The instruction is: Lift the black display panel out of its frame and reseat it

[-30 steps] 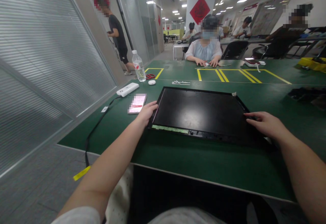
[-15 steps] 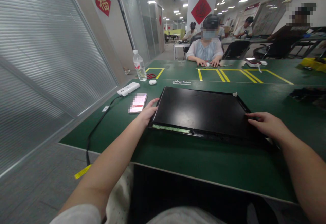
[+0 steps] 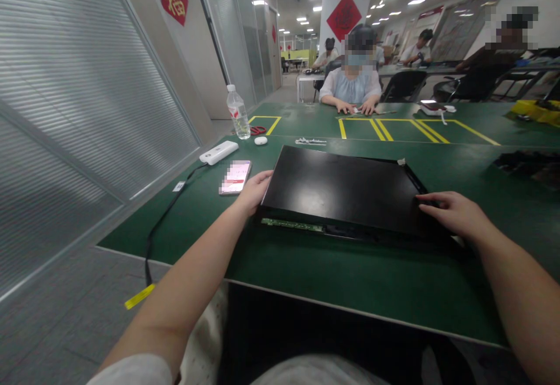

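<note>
A flat black display panel (image 3: 336, 189) lies tilted over a black frame (image 3: 376, 234), its left side raised a little. My left hand (image 3: 257, 189) is closed on the panel's left edge, with some fingers hidden beneath it. At the right edge, my right hand (image 3: 450, 210) grips with thumb and fingers; whether it holds the panel alone or the frame too, I cannot tell. A narrow green circuit strip (image 3: 292, 225) shows along the near side, below the panel's edge. A small pale tab (image 3: 401, 163) sticks up at the far right corner.
Left of the panel on the green table (image 3: 350, 286) are a phone (image 3: 235, 177), a white power bank (image 3: 219, 153) with a black strap, a water bottle (image 3: 238, 114), red scissors (image 3: 258, 130) and a white case (image 3: 261, 140). Across the table sits a person (image 3: 352, 84).
The panel's left side has risen, so a gap shows between its near edge and the circuit strip. My left hand's fingers have closed in on the edge; the right hand hardly moves.
</note>
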A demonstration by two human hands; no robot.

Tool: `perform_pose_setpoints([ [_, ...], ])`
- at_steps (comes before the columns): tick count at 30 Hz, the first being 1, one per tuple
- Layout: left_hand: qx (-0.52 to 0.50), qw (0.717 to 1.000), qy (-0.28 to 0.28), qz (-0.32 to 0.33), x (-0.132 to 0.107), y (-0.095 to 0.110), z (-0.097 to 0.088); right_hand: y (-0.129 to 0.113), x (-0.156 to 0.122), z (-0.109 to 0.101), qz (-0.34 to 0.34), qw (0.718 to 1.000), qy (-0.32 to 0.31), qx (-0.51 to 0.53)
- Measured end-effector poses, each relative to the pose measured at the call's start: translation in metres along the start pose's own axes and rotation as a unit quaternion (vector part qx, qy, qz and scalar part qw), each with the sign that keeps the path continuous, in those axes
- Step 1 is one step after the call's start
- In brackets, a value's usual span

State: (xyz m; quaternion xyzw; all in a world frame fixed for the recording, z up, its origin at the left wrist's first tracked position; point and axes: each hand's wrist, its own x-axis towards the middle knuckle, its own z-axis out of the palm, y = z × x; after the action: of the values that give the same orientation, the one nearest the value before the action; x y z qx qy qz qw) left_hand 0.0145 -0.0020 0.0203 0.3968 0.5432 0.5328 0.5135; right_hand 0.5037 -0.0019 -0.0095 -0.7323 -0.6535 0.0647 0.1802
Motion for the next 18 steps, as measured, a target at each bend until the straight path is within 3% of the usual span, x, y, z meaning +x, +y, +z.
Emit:
perform_pose_setpoints([
  [8,0.069,0.996,0.017,0.047,0.004,-0.003,-0.005,-0.009,-0.004,-0.003,0.045,0.998,-0.01,0.033],
  [18,0.033,0.998,0.03,0.045,0.004,0.004,-0.003,-0.015,-0.006,-0.005,0.059,0.997,-0.034,0.032],
])
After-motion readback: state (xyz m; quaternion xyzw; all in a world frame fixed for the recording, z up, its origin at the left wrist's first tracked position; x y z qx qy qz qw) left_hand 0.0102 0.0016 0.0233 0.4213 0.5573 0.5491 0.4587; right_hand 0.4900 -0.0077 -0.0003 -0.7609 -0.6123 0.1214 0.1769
